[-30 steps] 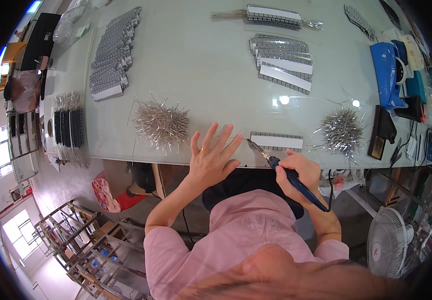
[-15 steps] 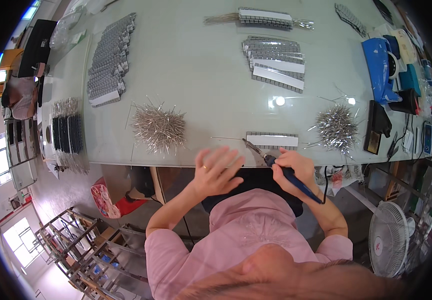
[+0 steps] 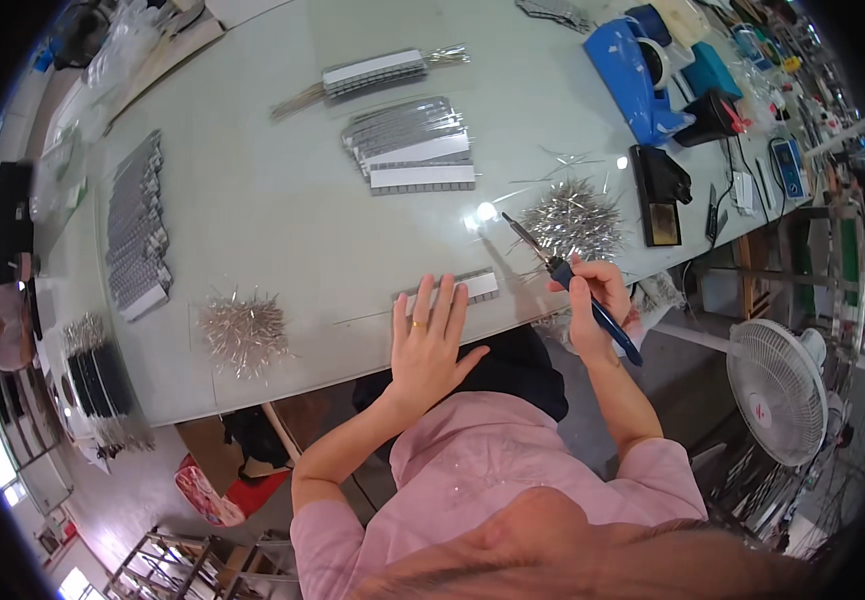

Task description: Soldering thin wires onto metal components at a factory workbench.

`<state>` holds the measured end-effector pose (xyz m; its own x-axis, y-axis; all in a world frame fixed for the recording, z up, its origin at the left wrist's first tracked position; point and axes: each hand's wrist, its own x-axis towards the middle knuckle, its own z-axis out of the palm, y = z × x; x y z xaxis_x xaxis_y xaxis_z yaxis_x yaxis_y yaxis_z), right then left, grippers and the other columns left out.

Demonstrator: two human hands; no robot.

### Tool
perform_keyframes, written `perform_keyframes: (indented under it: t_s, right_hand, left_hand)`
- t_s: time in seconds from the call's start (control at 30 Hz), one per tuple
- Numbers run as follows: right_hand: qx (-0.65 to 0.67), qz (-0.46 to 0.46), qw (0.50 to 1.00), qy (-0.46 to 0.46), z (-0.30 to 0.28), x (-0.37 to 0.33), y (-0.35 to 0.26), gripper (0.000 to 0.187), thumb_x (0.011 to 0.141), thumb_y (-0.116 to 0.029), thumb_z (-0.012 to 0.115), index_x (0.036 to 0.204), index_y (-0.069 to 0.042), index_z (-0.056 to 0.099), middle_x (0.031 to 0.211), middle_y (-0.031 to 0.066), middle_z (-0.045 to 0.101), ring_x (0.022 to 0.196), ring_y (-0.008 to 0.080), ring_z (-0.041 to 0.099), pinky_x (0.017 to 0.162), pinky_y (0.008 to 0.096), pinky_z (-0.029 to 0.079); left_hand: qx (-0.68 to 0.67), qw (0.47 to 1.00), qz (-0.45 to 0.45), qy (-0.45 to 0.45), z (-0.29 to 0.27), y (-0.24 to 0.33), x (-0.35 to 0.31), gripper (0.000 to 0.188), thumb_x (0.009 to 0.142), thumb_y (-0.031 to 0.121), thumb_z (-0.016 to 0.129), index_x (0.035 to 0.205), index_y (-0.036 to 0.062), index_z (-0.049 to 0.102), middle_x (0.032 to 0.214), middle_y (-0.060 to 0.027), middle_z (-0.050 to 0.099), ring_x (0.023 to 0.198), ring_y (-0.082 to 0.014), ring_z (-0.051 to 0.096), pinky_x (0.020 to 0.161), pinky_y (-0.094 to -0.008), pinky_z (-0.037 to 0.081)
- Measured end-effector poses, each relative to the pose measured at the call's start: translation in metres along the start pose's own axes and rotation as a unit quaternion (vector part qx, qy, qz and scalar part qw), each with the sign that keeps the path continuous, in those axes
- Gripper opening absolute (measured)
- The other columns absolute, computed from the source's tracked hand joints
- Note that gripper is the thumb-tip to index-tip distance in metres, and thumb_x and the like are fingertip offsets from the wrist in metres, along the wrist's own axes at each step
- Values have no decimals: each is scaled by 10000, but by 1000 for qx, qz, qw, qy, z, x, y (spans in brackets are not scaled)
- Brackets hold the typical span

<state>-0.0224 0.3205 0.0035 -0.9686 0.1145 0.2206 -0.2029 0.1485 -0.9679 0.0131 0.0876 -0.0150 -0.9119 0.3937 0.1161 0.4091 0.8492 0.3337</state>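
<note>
My left hand (image 3: 430, 345) lies with its fingers stretched over a short grey-and-white strip (image 3: 481, 286) near the table's front edge. A thin wire (image 3: 363, 319) sticks out to the left of that strip. Held like a pen, a soldering iron (image 3: 563, 272) with a dark blue handle is in my right hand (image 3: 598, 305). Its tip points up and left, beside a heap of short silvery wire pieces (image 3: 575, 220), apart from the strip. My left palm hides part of the strip.
Another heap of wire pieces (image 3: 243, 335) sits at the left. Further back are stacked strips (image 3: 423, 178), a wire-threaded bundle (image 3: 376, 73) and a long grey stack (image 3: 138, 235). On the right stand a blue tape dispenser (image 3: 628, 80), a black iron stand (image 3: 661, 195) and a fan (image 3: 778, 392).
The view has turned, shifting the table's things. My left hand has come down onto the strip. The soldering iron has moved away from the strip's left end, toward the right-hand wire heap.
</note>
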Motion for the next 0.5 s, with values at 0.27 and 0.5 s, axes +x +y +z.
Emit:
perform_keyframes:
  t_s: [0.27,0.5]
  right_hand:
    - [34,47,998,22,-2,-3,10,93,944,-7,572,1017,7,517,905,91,634,799,163,704,878,283,512]
    - [-1,33,999,-18,4,-8,10,95,926,17,560,1014,0,528,890,78,614,754,166,696,959,324,490]
  left_hand:
    - [43,999,26,18,-1,-7,-5,814,784,479,723,1413,30,468,1511,-139,394,1425,-332,312,1124,-565,217]
    - [25,1000,-6,-12,-10,-6,-9,771,818,496,686,1392,23,486,1497,-140,422,1424,-313,326,1141,-560,173]
